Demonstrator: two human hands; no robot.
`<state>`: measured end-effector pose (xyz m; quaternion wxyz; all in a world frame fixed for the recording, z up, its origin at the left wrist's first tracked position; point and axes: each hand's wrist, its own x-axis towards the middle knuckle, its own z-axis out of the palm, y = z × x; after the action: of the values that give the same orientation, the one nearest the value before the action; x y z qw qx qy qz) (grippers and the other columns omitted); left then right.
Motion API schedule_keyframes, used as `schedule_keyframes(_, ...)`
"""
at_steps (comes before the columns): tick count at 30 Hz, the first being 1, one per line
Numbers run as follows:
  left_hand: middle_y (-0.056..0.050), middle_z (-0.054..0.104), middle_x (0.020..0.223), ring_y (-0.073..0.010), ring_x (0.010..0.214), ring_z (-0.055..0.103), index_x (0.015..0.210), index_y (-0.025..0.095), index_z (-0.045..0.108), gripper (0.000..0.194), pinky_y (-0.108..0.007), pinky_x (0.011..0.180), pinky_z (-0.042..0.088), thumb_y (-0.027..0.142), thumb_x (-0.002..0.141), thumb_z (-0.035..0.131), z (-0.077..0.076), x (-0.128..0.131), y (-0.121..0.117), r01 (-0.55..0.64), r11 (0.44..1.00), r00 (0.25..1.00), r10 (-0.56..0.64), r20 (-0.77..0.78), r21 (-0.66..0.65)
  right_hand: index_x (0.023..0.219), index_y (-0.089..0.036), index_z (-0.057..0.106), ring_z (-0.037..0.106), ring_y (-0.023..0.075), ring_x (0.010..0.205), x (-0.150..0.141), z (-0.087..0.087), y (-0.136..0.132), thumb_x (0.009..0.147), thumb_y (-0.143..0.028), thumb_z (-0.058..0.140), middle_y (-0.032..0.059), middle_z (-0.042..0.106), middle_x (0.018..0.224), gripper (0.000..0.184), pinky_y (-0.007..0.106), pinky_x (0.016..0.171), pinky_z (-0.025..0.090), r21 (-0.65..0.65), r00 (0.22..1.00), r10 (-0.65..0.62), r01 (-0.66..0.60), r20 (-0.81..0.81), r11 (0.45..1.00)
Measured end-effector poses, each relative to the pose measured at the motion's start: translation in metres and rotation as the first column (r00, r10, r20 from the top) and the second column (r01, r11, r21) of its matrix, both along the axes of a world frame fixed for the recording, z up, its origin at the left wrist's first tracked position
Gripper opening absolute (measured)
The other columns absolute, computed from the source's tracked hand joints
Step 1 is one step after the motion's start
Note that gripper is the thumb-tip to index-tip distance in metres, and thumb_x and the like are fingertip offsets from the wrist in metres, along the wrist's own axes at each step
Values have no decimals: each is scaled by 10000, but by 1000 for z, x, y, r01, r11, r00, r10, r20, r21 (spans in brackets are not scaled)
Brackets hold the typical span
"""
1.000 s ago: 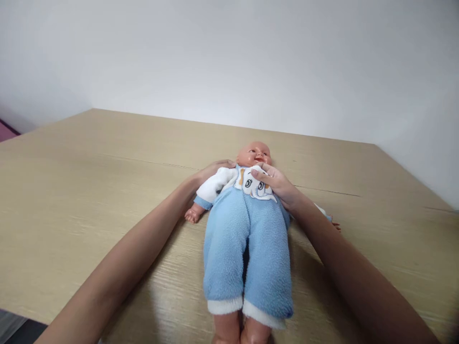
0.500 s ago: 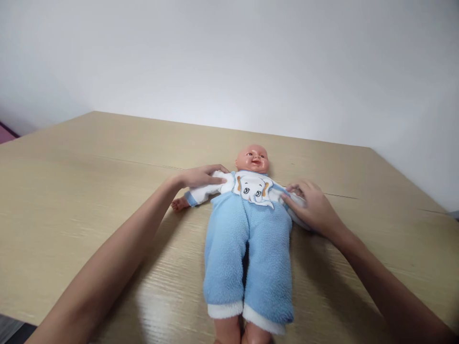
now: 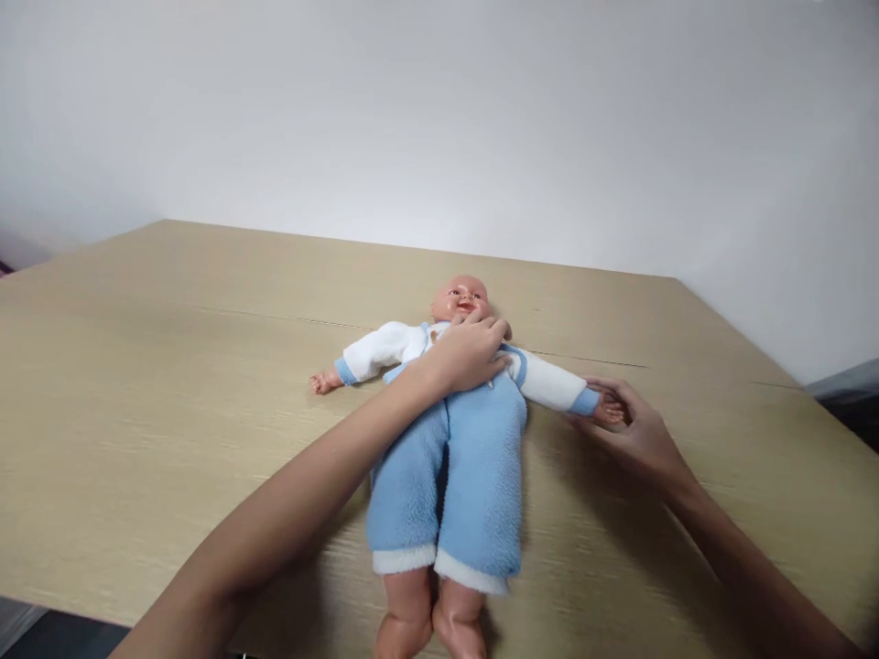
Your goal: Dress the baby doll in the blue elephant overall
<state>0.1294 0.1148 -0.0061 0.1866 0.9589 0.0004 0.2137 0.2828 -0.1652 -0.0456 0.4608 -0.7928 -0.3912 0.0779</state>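
Note:
A baby doll (image 3: 453, 458) in a light blue fleece romper with white sleeves lies on its back on a wooden table (image 3: 171, 366), head away from me and both arms spread out. My left hand (image 3: 467, 352) lies flat on the doll's chest just below its chin, fingers spread. My right hand (image 3: 628, 426) is closed around the doll's small hand at the end of the white sleeve on the right.
A plain white wall rises behind the table. The table's right corner and edge run down at the far right, with a dark gap beyond it. The near table edge shows at the lower left.
My left hand has moved from the doll's left sleeve onto its chest. My right hand slid outward along the right sleeve to the doll's hand, and that arm is stretched out.

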Motion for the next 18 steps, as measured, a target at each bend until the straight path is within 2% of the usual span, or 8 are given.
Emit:
schedule_keyframes(2, -181, 739, 1116, -405, 1166, 624, 1025, 202, 668, 146, -562, 1094, 441, 335, 992, 718, -7, 4, 0, 21, 996, 999, -19, 28, -89, 1223, -256, 707, 773, 386, 1147, 1, 0, 8, 701, -600, 989, 151, 790, 1259, 686, 546, 1026, 649, 100, 995, 7, 3, -101, 995)
schedule_keyframes(5, -141, 752, 1050, -335, 1008, 662, 1014, 210, 684, 170, -456, 962, 478, 379, 1032, 696, -8, 0, 0, 108, 962, 987, -75, 139, -250, 1198, -257, 693, 712, 365, 1327, 0, 0, 30, 750, -618, 966, 131, 761, 1348, 637, 535, 1166, 599, 255, 968, 50, 15, -247, 967)
schedule_keyframes(7, -109, 762, 1044, -298, 966, 676, 1076, 222, 696, 186, -400, 902, 477, 406, 1058, 680, -4, -6, -2, 161, 952, 976, -115, 184, -260, 1211, -253, 689, 671, 349, 1400, -3, 1, 52, 784, -614, 938, 114, 748, 1365, 612, 502, 1214, 569, 351, 958, 67, 37, -279, 936)
schedule_keyframes(9, -93, 762, 1063, -282, 978, 684, 1130, 232, 712, 195, -375, 906, 473, 411, 1083, 651, 0, -13, -6, 188, 958, 968, -143, 204, -217, 1319, -265, 667, 685, 323, 1365, -9, 3, 75, 817, -572, 920, 97, 743, 1347, 641, 474, 1207, 565, 416, 957, 96, 29, -276, 909)
schedule_keyframes(11, -99, 749, 1087, -282, 1003, 678, 1171, 236, 745, 240, -369, 928, 470, 430, 1101, 622, 4, -18, -8, 192, 967, 964, -154, 217, -167, 1379, -277, 644, 719, 295, 1241, -16, 5, 96, 841, -518, 901, 85, 729, 1285, 643, 458, 1155, 583, 436, 964, 135, -21, -231, 900)
schedule_keyframes(13, -116, 730, 1108, -294, 1028, 661, 1194, 240, 786, 303, -385, 964, 465, 465, 1111, 600, 6, -24, -9, 182, 975, 959, -146, 244, -129, 1344, -271, 671, 704, 276, 1135, -22, 5, 109, 842, -476, 882, 78, 680, 1226, 581, 447, 1080, 597, 412, 980, 166, -108, -110, 905)
schedule_keyframes(15, -119, 717, 1111, -306, 1048, 646, 1190, 260, 821, 328, -423, 1053, 445, 499, 1100, 615, 7, -29, -8, 168, 977, 955, -129, 268, -129, 1312, -268, 708, 660, 269, 1091, -26, 5, 113, 869, -442, 844, 78, 620, 1207, 495, 442, 1029, 590, 346, 978, 202, -207, 52, 915)
schedule_keyframes(18, -113, 708, 1097, -319, 1071, 634, 1188, 290, 840, 314, -482, 1164, 387, 513, 1075, 649, 7, -34, -5, 143, 975, 957, -92, 274, -173, 1362, -278, 730, 616, 281, 1123, -30, 5, 106, 1044, -437, 655, 94, 587, 1221, 364, 456, 1033, 558, 255, 941, 278, -321, 192, 912)
